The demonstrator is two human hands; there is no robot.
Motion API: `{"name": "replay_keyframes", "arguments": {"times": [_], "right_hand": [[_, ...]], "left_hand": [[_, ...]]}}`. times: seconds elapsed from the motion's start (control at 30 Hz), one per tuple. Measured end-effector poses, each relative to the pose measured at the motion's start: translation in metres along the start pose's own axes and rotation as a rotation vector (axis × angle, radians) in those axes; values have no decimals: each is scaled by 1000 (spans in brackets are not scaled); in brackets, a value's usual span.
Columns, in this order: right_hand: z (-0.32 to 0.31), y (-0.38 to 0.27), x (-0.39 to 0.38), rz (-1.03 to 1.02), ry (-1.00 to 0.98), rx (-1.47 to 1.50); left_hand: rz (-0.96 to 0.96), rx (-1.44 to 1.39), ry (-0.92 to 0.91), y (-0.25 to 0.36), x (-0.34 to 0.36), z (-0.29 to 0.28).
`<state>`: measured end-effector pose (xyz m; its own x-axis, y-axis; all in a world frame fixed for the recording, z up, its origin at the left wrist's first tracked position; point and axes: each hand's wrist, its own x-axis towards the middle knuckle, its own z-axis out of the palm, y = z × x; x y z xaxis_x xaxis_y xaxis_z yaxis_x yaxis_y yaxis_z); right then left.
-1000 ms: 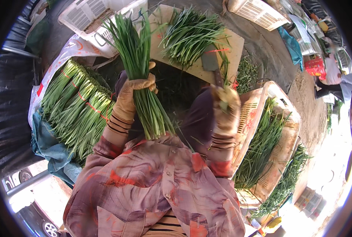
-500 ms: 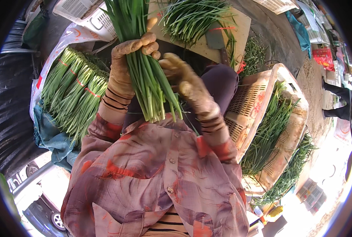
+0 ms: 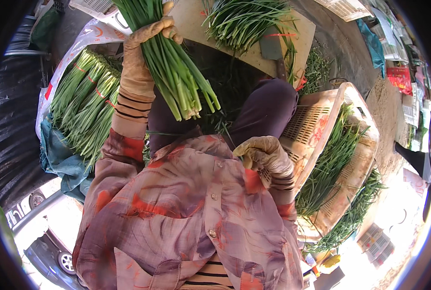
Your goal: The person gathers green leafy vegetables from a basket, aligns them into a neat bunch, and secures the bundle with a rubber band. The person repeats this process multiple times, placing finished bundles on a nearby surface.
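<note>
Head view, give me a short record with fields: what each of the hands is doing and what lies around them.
left hand: gloved, raised, gripping a bunch of green chives, cut ends pointing down
right hand: gloved, fingers curled, close to the body beside the slatted basket; whether it holds anything cannot be told
cutting board: ahead, with loose chives and a cleaver on it
left side: tied chive bundles lying on a bag
right side: more chives in the basket

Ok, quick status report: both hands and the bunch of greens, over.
Left hand gripping bunch of green stalks, raised, cut ends down. Right hand closed, close to the chest; contents unclear. Cleaver idle on cutting board. Nothing blocking.
</note>
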<state>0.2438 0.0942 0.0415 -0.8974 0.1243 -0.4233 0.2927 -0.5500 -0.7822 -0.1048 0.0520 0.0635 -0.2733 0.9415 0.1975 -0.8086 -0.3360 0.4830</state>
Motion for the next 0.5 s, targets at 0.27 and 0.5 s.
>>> {"name": "replay_keyframes", "arguments": {"times": [0.27,0.5], "right_hand": [[25,-16,50,-412,141,-33],[44,-37,76,-490,4,162]], "left_hand": [[-35,-195,-123,3,-6,24],[-67,-217,-240,-13,-8,27]]}}
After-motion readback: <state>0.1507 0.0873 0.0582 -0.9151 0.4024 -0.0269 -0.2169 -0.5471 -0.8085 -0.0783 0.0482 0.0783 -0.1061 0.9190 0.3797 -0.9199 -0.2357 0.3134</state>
